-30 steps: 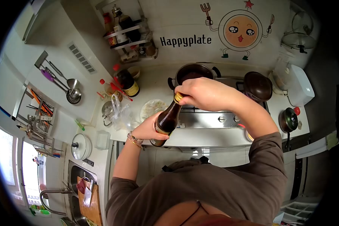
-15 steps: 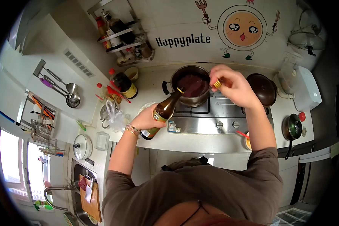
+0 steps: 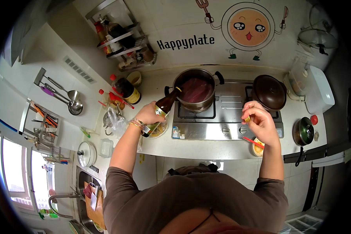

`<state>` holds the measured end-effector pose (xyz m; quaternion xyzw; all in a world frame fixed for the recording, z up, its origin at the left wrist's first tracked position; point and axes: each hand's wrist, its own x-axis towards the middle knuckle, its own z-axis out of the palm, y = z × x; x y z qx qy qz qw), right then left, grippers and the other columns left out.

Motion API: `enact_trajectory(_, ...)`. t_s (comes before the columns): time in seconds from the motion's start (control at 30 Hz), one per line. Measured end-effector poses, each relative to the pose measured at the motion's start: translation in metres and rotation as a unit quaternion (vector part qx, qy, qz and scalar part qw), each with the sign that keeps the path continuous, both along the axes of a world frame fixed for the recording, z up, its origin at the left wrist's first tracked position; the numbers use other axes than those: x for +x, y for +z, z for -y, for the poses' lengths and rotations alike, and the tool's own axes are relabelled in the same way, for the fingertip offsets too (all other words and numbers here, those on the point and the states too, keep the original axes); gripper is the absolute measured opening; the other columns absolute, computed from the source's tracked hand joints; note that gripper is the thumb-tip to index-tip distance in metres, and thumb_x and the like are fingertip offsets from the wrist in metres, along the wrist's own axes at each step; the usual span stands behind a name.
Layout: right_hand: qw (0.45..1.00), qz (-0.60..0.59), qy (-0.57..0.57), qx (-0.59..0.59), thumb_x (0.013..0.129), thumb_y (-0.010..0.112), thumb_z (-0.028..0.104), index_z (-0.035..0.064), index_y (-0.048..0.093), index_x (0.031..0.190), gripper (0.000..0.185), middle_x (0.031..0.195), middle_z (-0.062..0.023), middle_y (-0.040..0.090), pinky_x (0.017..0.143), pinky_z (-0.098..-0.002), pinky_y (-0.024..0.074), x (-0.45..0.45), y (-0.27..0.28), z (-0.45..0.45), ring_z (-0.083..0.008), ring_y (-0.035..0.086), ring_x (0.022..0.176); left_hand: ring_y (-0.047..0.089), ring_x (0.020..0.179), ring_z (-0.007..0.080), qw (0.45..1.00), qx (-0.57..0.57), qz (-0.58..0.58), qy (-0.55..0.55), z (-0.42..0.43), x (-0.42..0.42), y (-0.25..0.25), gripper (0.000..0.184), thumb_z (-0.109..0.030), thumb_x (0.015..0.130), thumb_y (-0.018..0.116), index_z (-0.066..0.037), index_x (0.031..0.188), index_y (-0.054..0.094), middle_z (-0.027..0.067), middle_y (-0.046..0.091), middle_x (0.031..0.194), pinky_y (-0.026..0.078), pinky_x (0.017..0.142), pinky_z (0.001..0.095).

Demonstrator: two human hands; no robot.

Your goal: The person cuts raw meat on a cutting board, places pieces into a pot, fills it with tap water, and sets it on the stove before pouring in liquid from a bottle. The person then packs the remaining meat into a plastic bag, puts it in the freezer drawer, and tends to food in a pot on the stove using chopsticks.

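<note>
My left hand is wrapped round a brown glass bottle with a green and white label, its neck tilted toward the pot. The bottle's mouth is at the left rim of a steel pot on the left burner. Dark red meat lies inside the pot. My right hand pinches a small gold-yellow bottle cap above the front right of the stove. Below that hand stands a small bowl with yellow contents and a red-handled utensil.
A lidded brown pot sits on the right burner of the gas stove. Partly under the bottle is a plate of food. Sauce bottles stand at the left, and a green-lidded pan at the right.
My right hand has moved from beside the pot's rim rightward and toward me, carrying the cap. My left hand and the bottle have shifted slightly left.
</note>
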<state>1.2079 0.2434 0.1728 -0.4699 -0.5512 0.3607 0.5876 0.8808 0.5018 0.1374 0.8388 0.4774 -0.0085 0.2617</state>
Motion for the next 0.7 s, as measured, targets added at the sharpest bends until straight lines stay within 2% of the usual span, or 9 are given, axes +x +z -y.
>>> enact_trajectory(0.1, 1.0, -0.005, -0.008, -0.008, 0.065, 0.037, -0.018, -0.0031, 0.058, 0.086, 0.034, 0.106, -0.008, 0.044, 0.072, -0.0226, 0.047, 0.0, -0.004, 0.006, -0.0116, 0.052, 0.085, 0.062, 0.087, 0.0328, 1.0, 0.024, 0.003, -0.013, -0.004, 0.001, -0.001, 0.07, -0.036, 0.052, 0.076, 0.005, 0.105, 0.054, 0.0217, 0.064, 0.093, 0.049, 0.079, 0.0353)
enact_trajectory(0.2, 1.0, -0.001, -0.019, -0.003, 0.065, 0.037, -0.019, -0.0031, 0.059, 0.086, 0.034, 0.106, -0.0079, 0.044, 0.069, -0.0222, 0.0464, 0.0, -0.008, 0.008, -0.0106, 0.052, 0.084, 0.062, 0.087, 0.0329, 1.0, 0.012, -0.007, -0.019, -0.01, 0.003, -0.002, 0.071, -0.037, 0.052, 0.076, 0.005, 0.105, 0.054, 0.0219, 0.064, 0.093, 0.049, 0.079, 0.0354)
enact_trajectory(0.3, 1.0, -0.001, -0.031, 0.001, 0.065, 0.037, -0.019, -0.0029, 0.059, 0.086, 0.034, 0.106, -0.0077, 0.044, 0.064, -0.021, 0.0447, -0.001, -0.013, 0.01, -0.009, 0.051, 0.082, 0.062, 0.088, 0.0295, 0.999, 0.02, -0.024, -0.017, -0.012, 0.004, -0.001, 0.067, -0.033, 0.052, 0.077, 0.004, 0.103, 0.056, 0.0193, 0.064, 0.093, 0.047, 0.08, 0.0337)
enact_trajectory(0.53, 0.999, 0.006, -0.048, -0.016, 0.066, 0.037, -0.019, -0.0033, 0.058, 0.086, 0.033, 0.107, -0.0071, 0.043, 0.056, -0.0175, 0.0394, 0.001, -0.019, 0.015, -0.0056, 0.047, 0.076, 0.062, 0.09, 0.0313, 0.997, 0.029, -0.065, -0.016, -0.016, 0.006, 0.001, 0.07, -0.035, 0.052, 0.078, 0.005, 0.104, 0.055, 0.0213, 0.063, 0.094, 0.047, 0.081, 0.0347)
enact_trajectory(0.7, 0.999, -0.014, -0.048, -0.02, 0.065, 0.037, -0.019, -0.0035, 0.058, 0.086, 0.033, 0.107, -0.007, 0.043, 0.062, -0.0184, 0.0427, -0.001, -0.02, 0.015, -0.0065, 0.049, 0.078, 0.061, 0.091, 0.0332, 0.996, 0.029, -0.077, -0.017, -0.016, 0.009, 0.003, 0.071, -0.035, 0.052, 0.078, 0.005, 0.105, 0.055, 0.0229, 0.063, 0.095, 0.047, 0.081, 0.0358)
